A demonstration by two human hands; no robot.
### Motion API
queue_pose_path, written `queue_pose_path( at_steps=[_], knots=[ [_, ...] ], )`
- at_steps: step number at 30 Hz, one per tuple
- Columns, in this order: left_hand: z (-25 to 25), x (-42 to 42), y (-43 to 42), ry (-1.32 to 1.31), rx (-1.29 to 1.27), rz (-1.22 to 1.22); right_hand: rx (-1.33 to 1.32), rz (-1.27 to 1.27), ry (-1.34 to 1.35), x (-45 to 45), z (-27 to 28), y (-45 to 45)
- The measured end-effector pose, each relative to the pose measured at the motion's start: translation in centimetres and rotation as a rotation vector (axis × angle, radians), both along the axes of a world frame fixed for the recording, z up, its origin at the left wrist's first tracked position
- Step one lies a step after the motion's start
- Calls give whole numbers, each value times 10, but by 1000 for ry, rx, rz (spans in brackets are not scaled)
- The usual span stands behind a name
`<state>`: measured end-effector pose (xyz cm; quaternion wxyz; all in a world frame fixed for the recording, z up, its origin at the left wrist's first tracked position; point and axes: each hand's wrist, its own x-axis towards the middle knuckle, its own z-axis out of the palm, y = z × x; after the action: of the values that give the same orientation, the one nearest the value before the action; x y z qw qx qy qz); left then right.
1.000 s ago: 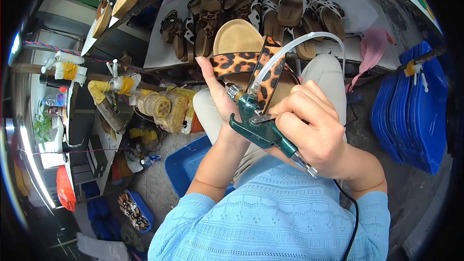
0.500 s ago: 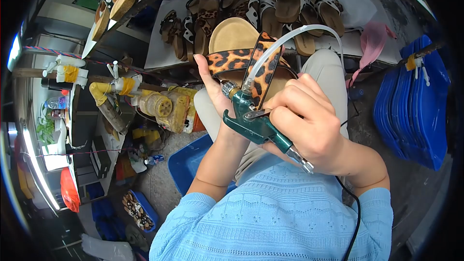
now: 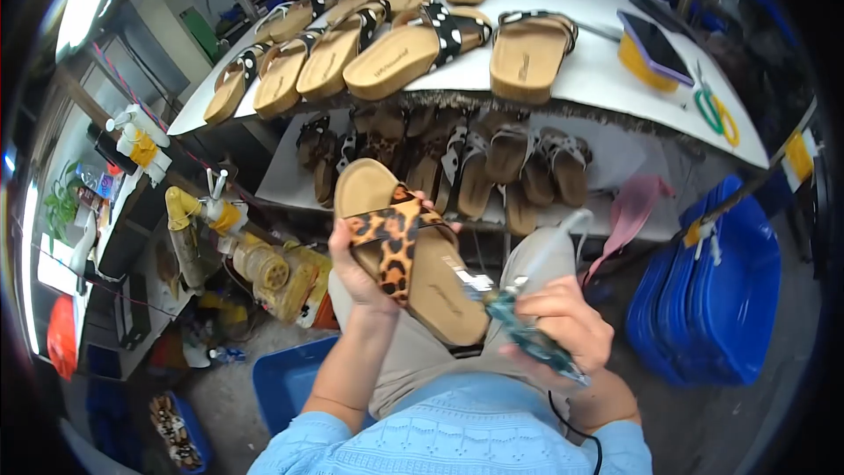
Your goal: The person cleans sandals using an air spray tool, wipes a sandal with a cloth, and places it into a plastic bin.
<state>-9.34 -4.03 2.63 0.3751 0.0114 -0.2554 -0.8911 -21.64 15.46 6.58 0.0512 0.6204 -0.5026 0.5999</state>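
Observation:
My left hand (image 3: 360, 277) is closed round a leopard-print sandal (image 3: 441, 295), thumb on the near side and fingertips at the far side of the straps. The sandal's tan footbed faces up, its heel end toward my lap. In my right hand (image 3: 570, 324) is a dark green spray gun (image 3: 527, 334), slightly blurred by motion. The gun's metal front end is close to the sandal's right edge; whether they touch I cannot tell. A clear tube (image 3: 549, 255) rises from the gun and bends over above my knee.
On the upper white shelf (image 3: 615, 110) stand several dotted sandals (image 3: 422, 44), a phone (image 3: 655, 46) and green-yellow scissors (image 3: 710, 110). More sandals (image 3: 475, 171) fill the lower shelf. Blue bins (image 3: 738, 273) are stacked at right; a pink cloth (image 3: 629, 220) hangs nearby. Yellow machinery (image 3: 281, 277) is at left.
The view has tilted up, bringing the upper shelf in. The spray gun has moved from over the straps to the sandal's right side, and the sandal's footbed now shows more fully.

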Motion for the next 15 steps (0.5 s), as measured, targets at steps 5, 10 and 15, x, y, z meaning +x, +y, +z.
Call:
queue_pose_path(
  at_steps=[5, 10, 15],
  knots=[
    [79, -17, -44, 86, -250, -102, -136, -94, -296, -23, -16, 24],
    [182, -107, -132, -186, -444, 9, -162, -190, -579, -18, -15, 31],
    [180, -156, -137, -488, -579, 20, -219, -224, -595, -24, -23, 46]
  ],
)
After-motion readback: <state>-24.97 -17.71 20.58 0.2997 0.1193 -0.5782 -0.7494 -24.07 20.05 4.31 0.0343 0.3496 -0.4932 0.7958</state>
